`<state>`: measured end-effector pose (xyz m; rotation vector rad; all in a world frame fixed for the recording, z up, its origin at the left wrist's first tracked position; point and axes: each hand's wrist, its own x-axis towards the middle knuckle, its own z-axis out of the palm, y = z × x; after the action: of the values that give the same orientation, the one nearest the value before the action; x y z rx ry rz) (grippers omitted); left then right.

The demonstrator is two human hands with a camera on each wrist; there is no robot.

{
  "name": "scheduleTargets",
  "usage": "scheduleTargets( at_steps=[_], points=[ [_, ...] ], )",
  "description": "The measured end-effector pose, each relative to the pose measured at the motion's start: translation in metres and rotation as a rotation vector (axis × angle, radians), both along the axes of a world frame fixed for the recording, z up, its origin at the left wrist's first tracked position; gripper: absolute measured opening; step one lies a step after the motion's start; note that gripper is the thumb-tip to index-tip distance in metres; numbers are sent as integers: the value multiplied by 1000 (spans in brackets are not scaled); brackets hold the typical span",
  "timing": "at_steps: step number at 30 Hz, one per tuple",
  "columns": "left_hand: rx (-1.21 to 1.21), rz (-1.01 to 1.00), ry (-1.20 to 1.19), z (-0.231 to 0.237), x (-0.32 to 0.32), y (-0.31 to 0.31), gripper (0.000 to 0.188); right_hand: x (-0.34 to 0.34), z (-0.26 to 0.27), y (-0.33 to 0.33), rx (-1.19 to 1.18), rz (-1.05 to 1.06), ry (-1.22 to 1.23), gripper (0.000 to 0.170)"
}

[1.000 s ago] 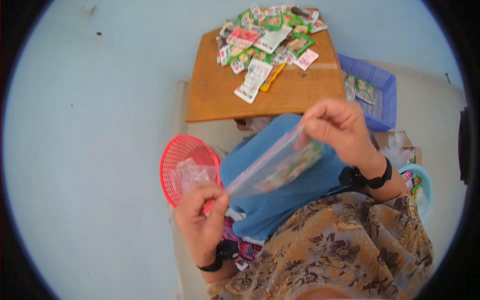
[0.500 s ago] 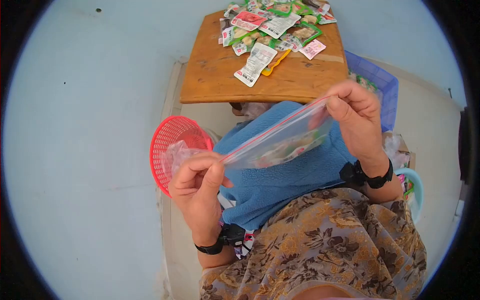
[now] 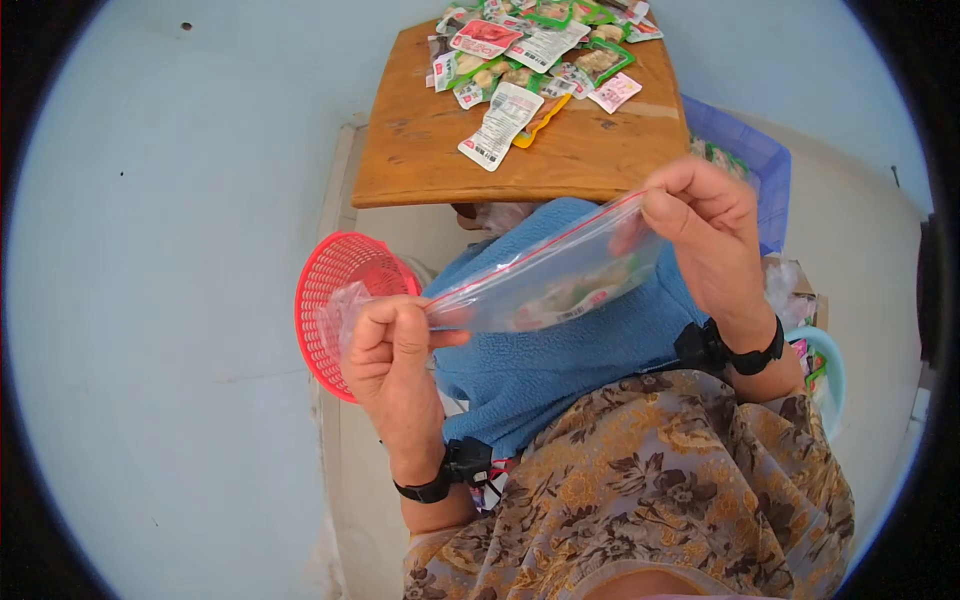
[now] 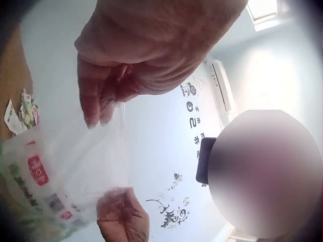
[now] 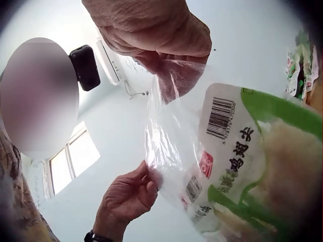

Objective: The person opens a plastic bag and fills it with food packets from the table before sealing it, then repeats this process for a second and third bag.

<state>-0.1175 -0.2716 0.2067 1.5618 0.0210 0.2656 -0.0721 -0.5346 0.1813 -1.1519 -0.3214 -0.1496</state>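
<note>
A clear zip bag [image 3: 480, 306] with a red line along its top edge is stretched slantwise above the lap. My left hand [image 3: 393, 380] pinches its left top corner between thumb and fingers. The right hand [image 3: 712, 240] grips the opposite top corner, higher up. Low inside the bag lie green-and-white food packets [image 3: 580, 292]. Seen from the right wrist, a packet [image 5: 222, 131] shows a barcode, dark lettering and pale food under a green border. In the left wrist view the packets [image 4: 38, 171] hang below the hands, blurred through the plastic.
On the wooden table [image 3: 400, 160] ahead lies a heap of snack packets [image 3: 540, 45]. A red basket [image 3: 318, 320] with clear plastic bags [image 3: 342, 312] stands left. To the right are a blue crate [image 3: 770, 190] and a light-blue basin [image 3: 832, 375] with packets. A blue cloth [image 3: 540, 365] covers the lap.
The bag has swung to a gentler slant and is stretched wider, its red edge now sharp. Both hands keep their corners, with the left one higher in view. The head view has also shifted.
</note>
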Motion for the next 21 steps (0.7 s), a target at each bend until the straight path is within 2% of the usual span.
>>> scheduleTargets(
  at_steps=[1,3,4,6,7,9,14,16,21],
  points=[
    [0,-5,2,3,0,-1,19,0,0,-1,-4,18,16,13],
    [222,77,-72,13,-1,-4,21,0,0,-1,-15,28,3,13],
    [223,75,-70,16,-1,-5,21,0,0,0,-26,44,-11,12],
    [453,8,-228,23,2,-8,31,-2,2,-1,-48,63,-16,12],
    [454,9,-229,29,6,-11,31,-3,4,-1,-71,82,-22,11],
    [892,-123,-478,41,13,-20,37,-6,6,0,-89,85,-21,10],
    [953,-313,-457,48,17,-48,29,-14,9,-3,-224,54,-30,7],
    [939,-391,-452,46,16,-53,24,-14,6,-1,-171,114,-153,5],
    [741,-317,-341,44,7,-58,16,-16,6,-8,-156,139,-121,6]
  ],
)
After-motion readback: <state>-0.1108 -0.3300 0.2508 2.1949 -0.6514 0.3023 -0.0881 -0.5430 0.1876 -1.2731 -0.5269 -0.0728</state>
